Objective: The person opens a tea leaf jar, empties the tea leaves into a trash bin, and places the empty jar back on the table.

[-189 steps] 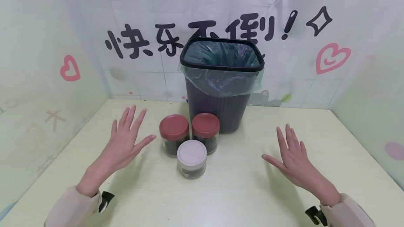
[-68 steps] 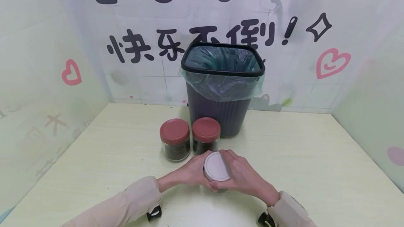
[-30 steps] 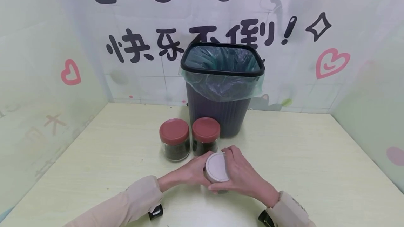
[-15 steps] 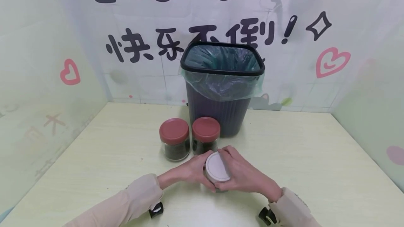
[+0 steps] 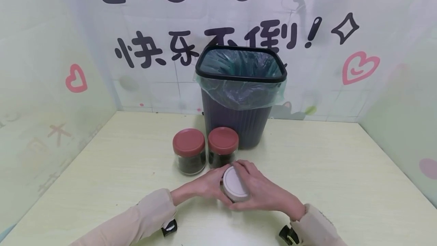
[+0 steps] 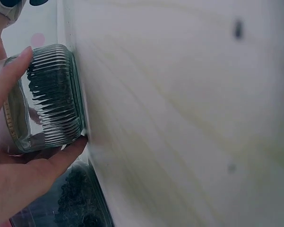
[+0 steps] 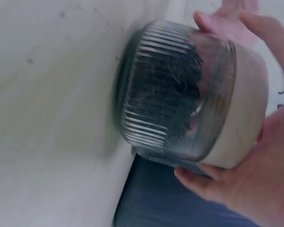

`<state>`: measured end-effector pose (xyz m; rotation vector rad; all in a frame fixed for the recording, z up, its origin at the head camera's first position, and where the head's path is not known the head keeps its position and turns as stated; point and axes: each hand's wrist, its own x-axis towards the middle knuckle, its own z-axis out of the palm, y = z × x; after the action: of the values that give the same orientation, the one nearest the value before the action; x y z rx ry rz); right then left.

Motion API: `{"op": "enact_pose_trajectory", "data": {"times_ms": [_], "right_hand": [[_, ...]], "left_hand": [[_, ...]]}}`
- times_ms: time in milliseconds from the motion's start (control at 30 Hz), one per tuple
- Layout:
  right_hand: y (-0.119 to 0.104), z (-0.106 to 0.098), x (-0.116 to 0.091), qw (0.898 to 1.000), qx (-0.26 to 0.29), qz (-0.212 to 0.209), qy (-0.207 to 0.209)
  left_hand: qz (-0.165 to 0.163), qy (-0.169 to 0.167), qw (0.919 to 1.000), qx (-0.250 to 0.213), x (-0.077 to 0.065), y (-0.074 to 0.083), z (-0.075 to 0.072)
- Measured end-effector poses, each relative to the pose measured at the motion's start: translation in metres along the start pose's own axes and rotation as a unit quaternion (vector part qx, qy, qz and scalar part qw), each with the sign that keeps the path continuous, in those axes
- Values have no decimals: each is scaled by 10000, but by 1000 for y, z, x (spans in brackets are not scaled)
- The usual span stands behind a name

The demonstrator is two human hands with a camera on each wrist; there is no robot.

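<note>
Closed jar (image 6: pixel 54 104) between two hands, its base at the light tabletop (image 5: pixel 324 170); dark contents show through the ribbed glass. Left hand (image 5: pixel 209 184): fingers and thumb curved round the glass body, one fingertip low beside the base. Right hand (image 5: pixel 262 190): bent round the rim of the pale lid (image 5: pixel 235 183), part of whose top is exposed. Just behind, a left red-lidded jar (image 5: pixel 189 143) and a right red-lidded jar (image 5: pixel 223 140) stand with a narrow gap between them, the latter before a dark bin (image 5: pixel 252 120) with a black rim and translucent liner (image 5: pixel 239 96). The tabletop's rear edge meets the printed backdrop (image 5: pixel 153 86); broad room extends to either side, little toward the red-lidded jars
</note>
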<state>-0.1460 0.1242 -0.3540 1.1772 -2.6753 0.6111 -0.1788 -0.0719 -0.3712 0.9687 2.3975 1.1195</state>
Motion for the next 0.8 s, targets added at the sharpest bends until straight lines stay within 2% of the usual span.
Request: {"op": "enact_pose_trajectory", "data": {"times_ms": [200,300,400,633,800], "right_hand": [[-6,10,-1,9937,-725,357,783],[-8,14,0,9853,-1210,346,1154],[-9,15,1,9807,-1403,296,1328],[-10,9,1,9920,-811,392,883],[-7,3,1,9967,-531,207,576]], "left_hand": [[32,164,9997,178,-1,0,0],[-6,224,9996,148,-1,2,2],[-27,209,9997,112,-1,3,3],[-106,34,9999,-36,-1,2,3],[-103,20,9999,37,0,1,3]]}}
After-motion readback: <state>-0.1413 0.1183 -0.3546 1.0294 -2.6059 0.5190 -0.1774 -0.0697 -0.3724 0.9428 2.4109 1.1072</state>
